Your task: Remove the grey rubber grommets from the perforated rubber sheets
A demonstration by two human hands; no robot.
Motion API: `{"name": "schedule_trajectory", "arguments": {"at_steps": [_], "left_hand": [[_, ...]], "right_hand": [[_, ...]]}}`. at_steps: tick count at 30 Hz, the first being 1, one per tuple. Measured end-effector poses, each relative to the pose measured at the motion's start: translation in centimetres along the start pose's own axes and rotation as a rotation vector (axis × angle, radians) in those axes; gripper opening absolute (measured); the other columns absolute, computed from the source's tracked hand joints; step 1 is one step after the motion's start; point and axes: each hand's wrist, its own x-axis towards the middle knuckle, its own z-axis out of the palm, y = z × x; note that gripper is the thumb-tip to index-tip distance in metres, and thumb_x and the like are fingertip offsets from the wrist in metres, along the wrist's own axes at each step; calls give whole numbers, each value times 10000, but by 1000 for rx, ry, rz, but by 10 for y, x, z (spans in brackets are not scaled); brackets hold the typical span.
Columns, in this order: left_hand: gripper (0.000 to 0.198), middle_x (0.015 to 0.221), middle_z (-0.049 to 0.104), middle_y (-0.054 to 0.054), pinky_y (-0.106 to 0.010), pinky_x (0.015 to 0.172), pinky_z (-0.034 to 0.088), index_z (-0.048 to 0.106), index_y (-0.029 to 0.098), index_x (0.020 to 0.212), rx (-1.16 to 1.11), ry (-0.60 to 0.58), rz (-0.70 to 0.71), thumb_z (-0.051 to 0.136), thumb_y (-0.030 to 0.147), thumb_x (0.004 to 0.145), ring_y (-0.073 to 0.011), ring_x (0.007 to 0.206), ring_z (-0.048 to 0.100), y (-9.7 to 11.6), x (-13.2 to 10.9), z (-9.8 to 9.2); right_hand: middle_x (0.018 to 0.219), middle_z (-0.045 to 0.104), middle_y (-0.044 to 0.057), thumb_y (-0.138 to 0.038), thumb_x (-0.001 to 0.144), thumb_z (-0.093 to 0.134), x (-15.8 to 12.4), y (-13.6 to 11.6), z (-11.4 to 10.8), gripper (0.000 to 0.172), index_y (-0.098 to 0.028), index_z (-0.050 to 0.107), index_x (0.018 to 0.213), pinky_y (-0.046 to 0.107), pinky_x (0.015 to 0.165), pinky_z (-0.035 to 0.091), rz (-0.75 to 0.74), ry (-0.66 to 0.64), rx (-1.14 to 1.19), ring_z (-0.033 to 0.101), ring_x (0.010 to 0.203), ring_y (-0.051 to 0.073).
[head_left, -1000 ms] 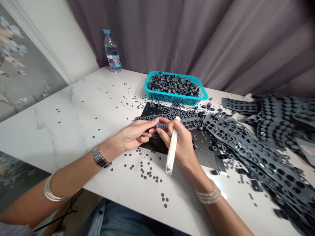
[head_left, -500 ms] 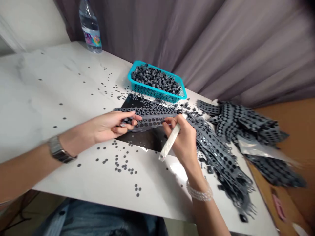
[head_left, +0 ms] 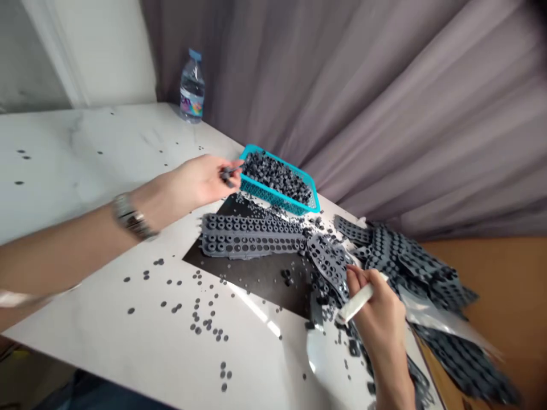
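Observation:
My left hand point(head_left: 209, 179) is raised at the near left end of the turquoise basket point(head_left: 277, 196), its fingers closed around small dark rubber pieces point(head_left: 228, 175). The basket is heaped with similar small grey pieces point(head_left: 277, 176). A perforated grey rubber strip point(head_left: 252, 236) with rows of rings and holes lies on the black mat point(head_left: 256, 279), touched by neither hand. My right hand point(head_left: 378, 307) is closed on a white-handled tool point(head_left: 359, 304), whose working tip is hidden. It hovers over the punched strip scraps point(head_left: 329, 259) at the right.
Small dark discs point(head_left: 207, 324) are scattered over the white table point(head_left: 141, 353). A water bottle point(head_left: 192, 88) stands at the back left, before a grey curtain point(head_left: 342, 85). More rubber sheets point(head_left: 410, 262) and a clear plastic bag point(head_left: 444, 319) are piled at the right.
My left hand has left the strip and moved up to the basket with the small pieces. My right hand has moved right, off the strip, keeping the tool. The view has shifted.

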Motion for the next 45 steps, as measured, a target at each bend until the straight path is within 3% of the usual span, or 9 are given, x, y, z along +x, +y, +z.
{"name": "schedule_trajectory", "arguments": {"at_steps": [5,9,15,21,25,33,37,40,45], "left_hand": [[258,923,642,-130,-313,713,498,566,128,1065,611,-7,185,384,233,916,-180,825,592,10,72,79],[493,1348,540,-200,-471,973,416,561,129,1204,805,-44,190,432,488,891,-339,1306,432,-3,104,97],[661,1475,454,-203,-564,1120,235,450,140,1417,999,-199,191,445,510,869,-383,1433,280,-5,122,75],[689,1563,346,-107,-428,1187,156,294,219,1516,990,-375,417,449,96,855,-226,1464,254,1,128,52],[783,1552,348,-156,-421,1173,235,293,164,1510,915,-403,469,410,-62,769,-221,1449,293,-2,126,45],[547,1317,593,-231,-343,1021,472,435,48,1381,665,-359,430,415,-32,840,-220,1173,618,23,102,28],[383,1177,689,-145,-298,939,511,608,114,1219,1000,-75,564,466,49,869,-170,1026,673,52,103,-7],[305,1193,662,-155,-367,933,510,630,97,1166,1218,126,582,540,123,876,-217,1065,639,67,118,-37],[364,1244,587,-96,-436,872,535,565,179,1233,1492,168,564,579,364,919,-219,1050,610,63,148,-65]], "right_hand": [[678,674,57,-611,835,495,2,-30,15,433,-232,435,633,257,567,405,-55,-30,143,594,592,183],[574,596,6,-624,884,428,-9,-46,27,453,-223,546,710,259,532,374,-21,-93,242,517,503,155],[813,673,44,-624,919,310,-12,-64,26,567,-273,681,1164,307,515,390,202,-153,397,567,522,172],[759,648,33,-614,847,492,-4,-77,35,560,-182,648,1167,320,550,467,194,-181,614,568,536,155],[810,693,63,-550,801,603,-1,-89,39,499,-163,674,1109,321,571,488,180,-168,685,594,591,160],[719,675,32,-470,815,634,4,-105,56,355,-165,713,978,267,533,447,113,-233,782,548,571,125],[723,664,21,-484,811,653,5,-102,69,340,-175,701,946,260,561,449,115,-275,871,548,600,127],[713,654,20,-494,812,657,4,-98,75,347,-174,697,940,257,569,440,147,-320,932,542,618,136],[715,645,21,-496,816,654,4,-95,80,349,-166,695,923,262,586,441,164,-317,945,540,628,146]]}}
